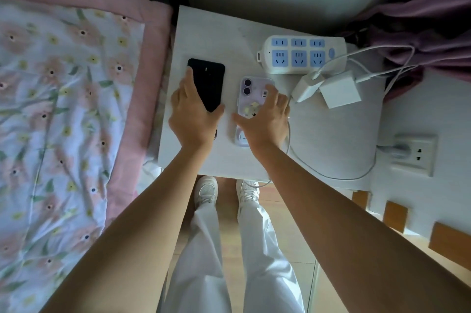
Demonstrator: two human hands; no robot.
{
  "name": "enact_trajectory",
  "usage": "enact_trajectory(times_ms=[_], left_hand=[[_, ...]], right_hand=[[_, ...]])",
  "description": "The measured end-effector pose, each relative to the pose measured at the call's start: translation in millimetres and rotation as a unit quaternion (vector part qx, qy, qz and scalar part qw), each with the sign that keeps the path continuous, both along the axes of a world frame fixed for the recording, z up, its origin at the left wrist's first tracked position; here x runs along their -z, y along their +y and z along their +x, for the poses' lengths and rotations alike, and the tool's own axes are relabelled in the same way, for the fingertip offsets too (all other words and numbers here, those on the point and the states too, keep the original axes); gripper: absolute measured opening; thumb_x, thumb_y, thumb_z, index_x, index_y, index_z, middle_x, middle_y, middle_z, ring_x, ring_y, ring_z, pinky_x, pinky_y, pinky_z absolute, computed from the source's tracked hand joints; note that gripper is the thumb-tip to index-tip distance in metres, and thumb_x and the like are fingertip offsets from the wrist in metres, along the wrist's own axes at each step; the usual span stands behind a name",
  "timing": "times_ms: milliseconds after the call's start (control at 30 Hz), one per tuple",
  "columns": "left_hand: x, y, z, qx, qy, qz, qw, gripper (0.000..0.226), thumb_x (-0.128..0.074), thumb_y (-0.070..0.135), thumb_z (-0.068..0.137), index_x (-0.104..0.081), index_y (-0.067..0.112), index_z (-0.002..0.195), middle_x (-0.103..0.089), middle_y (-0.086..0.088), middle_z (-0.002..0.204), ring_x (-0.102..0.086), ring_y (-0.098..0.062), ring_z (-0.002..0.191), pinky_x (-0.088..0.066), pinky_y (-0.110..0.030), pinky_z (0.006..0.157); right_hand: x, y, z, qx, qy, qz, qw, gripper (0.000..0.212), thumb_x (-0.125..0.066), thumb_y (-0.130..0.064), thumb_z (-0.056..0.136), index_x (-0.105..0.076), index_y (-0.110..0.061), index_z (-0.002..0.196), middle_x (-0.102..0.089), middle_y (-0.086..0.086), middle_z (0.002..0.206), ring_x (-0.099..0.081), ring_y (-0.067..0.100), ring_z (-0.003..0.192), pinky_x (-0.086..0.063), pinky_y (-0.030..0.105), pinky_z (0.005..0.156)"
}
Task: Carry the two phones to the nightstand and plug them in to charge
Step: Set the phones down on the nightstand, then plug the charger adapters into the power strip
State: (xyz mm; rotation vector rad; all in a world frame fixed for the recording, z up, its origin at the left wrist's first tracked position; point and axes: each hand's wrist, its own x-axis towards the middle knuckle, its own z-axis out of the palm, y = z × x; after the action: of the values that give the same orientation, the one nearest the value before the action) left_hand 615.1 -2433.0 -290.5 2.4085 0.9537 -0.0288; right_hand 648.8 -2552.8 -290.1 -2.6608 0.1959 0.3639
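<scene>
A black phone lies on the left part of the white nightstand. My left hand grips its lower half, with the forefinger along the left edge and the thumb on the right edge. Beside it, to the right, a purple phone in a clear case lies camera side up. My right hand spans it from above, the thumb at its left edge and the fingers at its right edge. The lower parts of both phones are hidden under my hands.
A white power strip with blue sockets sits at the nightstand's back right. Two white charger bricks with cables lie just right of the purple phone. A wall socket is at the right, the flowered bed at the left.
</scene>
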Motion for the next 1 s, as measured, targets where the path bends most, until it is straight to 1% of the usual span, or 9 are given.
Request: enact_trajectory(times_ms=[233,333,400,500,633,700,767,900,1000], left_hand=[[4,-2,-2,0.023,0.019,0.018,0.999,0.096,-0.072,0.051,0.070,-0.024,0.020,0.147,-0.042,0.000,0.148,-0.039,-0.024,0.133,-0.051,-0.043,0.076],[8,-4,-3,0.032,0.032,0.022,0.999,0.098,-0.071,0.052,0.070,-0.021,0.018,0.148,-0.038,-0.001,0.151,-0.035,-0.023,0.136,-0.051,-0.044,0.078],[10,-6,-3,0.037,0.035,0.019,0.999,0.097,-0.071,0.050,0.072,-0.020,0.017,0.148,-0.034,-0.004,0.153,-0.032,-0.024,0.138,-0.050,-0.045,0.084],[15,-9,-6,0.046,0.037,-0.001,0.998,0.096,-0.070,0.047,0.076,-0.017,0.014,0.149,-0.022,-0.007,0.158,-0.024,-0.026,0.142,-0.040,-0.044,0.104],[17,-6,-15,0.046,0.009,-0.056,0.997,0.099,-0.065,0.049,0.080,-0.009,0.009,0.150,-0.014,-0.008,0.160,-0.015,-0.027,0.146,-0.024,-0.039,0.115],[15,-4,-21,0.037,-0.012,-0.074,0.996,0.095,-0.063,0.049,0.082,-0.010,0.008,0.150,-0.017,-0.008,0.159,-0.015,-0.026,0.146,-0.025,-0.040,0.115],[13,-3,-28,0.028,-0.026,-0.088,0.995,0.091,-0.063,0.046,0.084,-0.012,0.009,0.150,-0.020,-0.007,0.158,-0.017,-0.026,0.145,-0.029,-0.043,0.114],[14,-2,-39,0.044,-0.032,-0.102,0.993,0.087,-0.062,0.042,0.086,-0.014,0.010,0.150,-0.020,-0.006,0.158,-0.018,-0.023,0.145,-0.029,-0.037,0.113],[14,-1,-39,0.048,-0.027,-0.109,0.992,0.086,-0.062,0.040,0.086,-0.013,0.011,0.151,-0.018,-0.004,0.159,-0.017,-0.021,0.146,-0.026,-0.034,0.113]], right_hand=[[3,-2,-1,-0.042,-0.033,-0.025,0.998,0.091,-0.083,-0.043,0.060,-0.040,-0.013,0.134,-0.044,0.013,0.127,-0.049,0.030,0.111,-0.050,0.038,0.076],[2,-1,-2,-0.053,-0.028,-0.043,0.997,0.092,-0.080,-0.052,0.062,-0.039,-0.013,0.135,-0.043,0.013,0.129,-0.047,0.029,0.113,-0.050,0.037,0.075],[2,-1,-2,-0.057,-0.020,-0.045,0.997,0.093,-0.077,-0.055,0.063,-0.038,-0.012,0.136,-0.041,0.014,0.131,-0.045,0.031,0.115,-0.050,0.038,0.079],[0,-1,-5,-0.064,0.005,-0.036,0.997,0.091,-0.074,-0.056,0.067,-0.036,-0.013,0.137,-0.036,0.014,0.136,-0.040,0.031,0.120,-0.048,0.037,0.085],[-5,-11,-5,-0.048,-0.026,0.031,0.998,0.070,-0.075,-0.041,0.073,-0.046,-0.014,0.131,-0.043,0.011,0.134,-0.041,0.030,0.122,-0.050,0.041,0.084],[-9,-24,-4,-0.023,-0.086,0.044,0.995,0.057,-0.074,-0.029,0.076,-0.052,-0.013,0.126,-0.051,0.010,0.128,-0.046,0.030,0.118,-0.052,0.042,0.081],[-11,-40,-3,0.023,-0.108,0.039,0.993,0.050,-0.073,-0.024,0.076,-0.055,-0.013,0.122,-0.055,0.010,0.124,-0.049,0.029,0.113,-0.050,0.039,0.078],[-7,-60,-1,0.151,0.004,0.052,0.987,0.040,-0.069,-0.026,0.079,-0.059,-0.016,0.117,-0.062,0.004,0.113,-0.057,0.024,0.103,-0.042,0.029,0.073],[-7,-63,0,0.192,0.065,0.062,0.977,0.028,-0.065,-0.028,0.081,-0.066,-0.018,0.107,-0.071,0.001,0.104,-0.064,0.023,0.097,-0.046,0.030,0.077]])
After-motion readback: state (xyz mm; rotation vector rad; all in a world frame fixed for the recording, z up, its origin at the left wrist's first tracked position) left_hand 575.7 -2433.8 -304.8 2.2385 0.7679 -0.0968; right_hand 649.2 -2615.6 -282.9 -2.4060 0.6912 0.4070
